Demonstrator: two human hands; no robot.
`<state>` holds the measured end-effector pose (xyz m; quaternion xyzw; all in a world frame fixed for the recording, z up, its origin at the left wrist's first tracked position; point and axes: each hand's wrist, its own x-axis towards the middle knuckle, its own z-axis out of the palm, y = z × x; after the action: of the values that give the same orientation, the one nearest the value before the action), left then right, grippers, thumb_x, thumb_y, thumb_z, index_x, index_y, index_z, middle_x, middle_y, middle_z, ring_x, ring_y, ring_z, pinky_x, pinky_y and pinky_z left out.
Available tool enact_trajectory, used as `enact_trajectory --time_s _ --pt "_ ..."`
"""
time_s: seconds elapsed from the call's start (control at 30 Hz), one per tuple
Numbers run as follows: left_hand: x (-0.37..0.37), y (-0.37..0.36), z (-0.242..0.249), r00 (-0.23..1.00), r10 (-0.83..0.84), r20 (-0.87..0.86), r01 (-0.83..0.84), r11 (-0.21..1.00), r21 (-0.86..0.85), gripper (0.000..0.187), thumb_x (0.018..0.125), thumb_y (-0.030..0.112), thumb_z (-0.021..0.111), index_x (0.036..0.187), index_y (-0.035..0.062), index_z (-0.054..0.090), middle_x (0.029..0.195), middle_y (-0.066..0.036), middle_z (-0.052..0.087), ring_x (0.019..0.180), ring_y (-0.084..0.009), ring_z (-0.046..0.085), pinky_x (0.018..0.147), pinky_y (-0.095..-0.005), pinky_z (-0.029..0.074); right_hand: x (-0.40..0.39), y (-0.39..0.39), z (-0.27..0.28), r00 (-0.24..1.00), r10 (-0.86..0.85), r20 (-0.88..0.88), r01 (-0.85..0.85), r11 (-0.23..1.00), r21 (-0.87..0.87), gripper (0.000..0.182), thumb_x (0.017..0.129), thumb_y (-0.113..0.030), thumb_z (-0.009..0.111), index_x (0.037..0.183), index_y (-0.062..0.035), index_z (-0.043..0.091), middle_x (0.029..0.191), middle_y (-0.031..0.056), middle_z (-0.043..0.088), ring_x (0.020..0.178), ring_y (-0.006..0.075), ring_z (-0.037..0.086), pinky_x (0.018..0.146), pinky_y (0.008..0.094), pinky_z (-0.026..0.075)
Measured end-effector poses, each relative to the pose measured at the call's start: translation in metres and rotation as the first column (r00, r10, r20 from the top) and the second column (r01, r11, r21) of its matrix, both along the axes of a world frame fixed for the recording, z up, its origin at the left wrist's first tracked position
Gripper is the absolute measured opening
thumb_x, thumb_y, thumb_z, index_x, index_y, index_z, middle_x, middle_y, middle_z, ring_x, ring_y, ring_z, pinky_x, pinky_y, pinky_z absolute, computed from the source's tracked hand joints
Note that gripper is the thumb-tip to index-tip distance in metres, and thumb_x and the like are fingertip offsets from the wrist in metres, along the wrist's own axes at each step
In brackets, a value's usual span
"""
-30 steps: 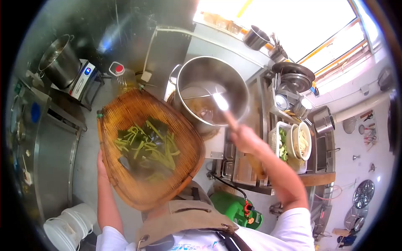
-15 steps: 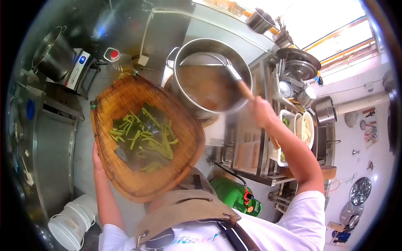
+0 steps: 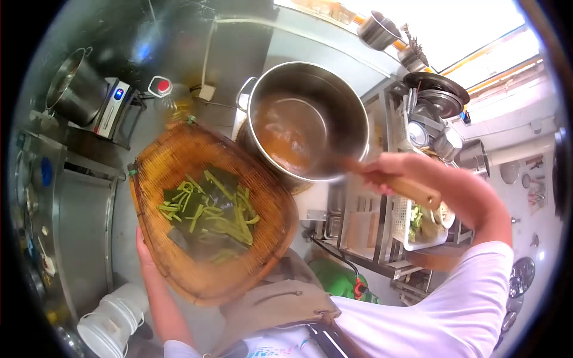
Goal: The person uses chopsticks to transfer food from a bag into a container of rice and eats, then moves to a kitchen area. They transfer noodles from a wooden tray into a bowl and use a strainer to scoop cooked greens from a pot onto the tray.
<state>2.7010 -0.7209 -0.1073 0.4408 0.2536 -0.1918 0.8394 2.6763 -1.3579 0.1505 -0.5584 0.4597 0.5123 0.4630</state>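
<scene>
My left hand (image 3: 142, 246) grips the left edge of a woven bamboo basket (image 3: 173, 152), its fingers mostly hidden beneath. Cut green vegetable stems (image 3: 236, 216) lie in the basket, over something dark and shiny. Right beside it stands a tall steel pot (image 3: 349, 107) with brownish liquid in the bottom. My right hand (image 3: 382, 172) is wrapped round the wooden handle of a long skimmer (image 3: 421, 192), to the right of the pot's rim. Its round wire head is down inside the pot, blurred by steam and motion.
A green gas cylinder (image 3: 334, 277) with a hose stands below the pot. On the right, a metal rack (image 3: 385, 238) carries white baskets (image 3: 418, 238) and pans. At left are another pot (image 3: 74, 95), an oil bottle (image 3: 170, 98), a steel counter (image 3: 83, 221) and white buckets (image 3: 110, 325).
My right hand has moved right and down, and the skimmer's handle now lies flatter across the rim. The skimmer's head has shifted within the pot. My left hand still holds the basket, almost unmoved.
</scene>
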Motion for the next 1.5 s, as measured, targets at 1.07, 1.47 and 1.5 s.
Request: enact_trajectory --time_s 1.07,1.47,1.5 --pt "-0.003 0.006 -0.001 0.996 -0.078 -0.044 0.072 0.991 -0.114 0.05 0.093 0.041 0.054 0.126 0.0037 0.056 0.118 -0.009 0.064 0.103 -0.0212 0.062 0.09 -0.0349 0.049 -0.132 0.105 -0.164 0.304 -0.821 0.483 0.632 0.553 0.543 0.064 0.094 -0.057 0.042 0.119 0.0009 0.054 0.08 0.0096 0.063 0.061 0.0213 0.059 0.053 0.0353 0.049" --pt "-0.005 0.023 0.015 0.952 -0.285 -0.112 0.289 0.957 0.022 0.041 0.083 0.027 0.062 0.116 0.0032 0.061 0.101 -0.009 0.068 0.085 -0.0203 0.067 0.078 -0.0379 0.055 -0.071 0.159 -0.283 0.368 -0.758 0.538 0.417 0.652 0.633 0.045 0.092 -0.031 0.053 0.129 -0.0062 0.052 0.124 0.0117 0.058 0.114 0.029 0.054 0.098 0.0436 0.043" --pt "-0.006 0.021 0.028 0.949 -0.296 -0.109 0.305 0.949 0.083 0.04 0.083 0.027 0.061 0.115 0.0038 0.061 0.099 -0.009 0.068 0.082 -0.0198 0.067 0.077 -0.0377 0.055 -0.072 0.134 -0.308 0.337 -0.774 0.536 0.353 0.631 0.69 0.043 0.09 -0.023 0.053 0.129 -0.0047 0.052 0.125 0.0125 0.057 0.114 0.0283 0.054 0.096 0.0421 0.045"
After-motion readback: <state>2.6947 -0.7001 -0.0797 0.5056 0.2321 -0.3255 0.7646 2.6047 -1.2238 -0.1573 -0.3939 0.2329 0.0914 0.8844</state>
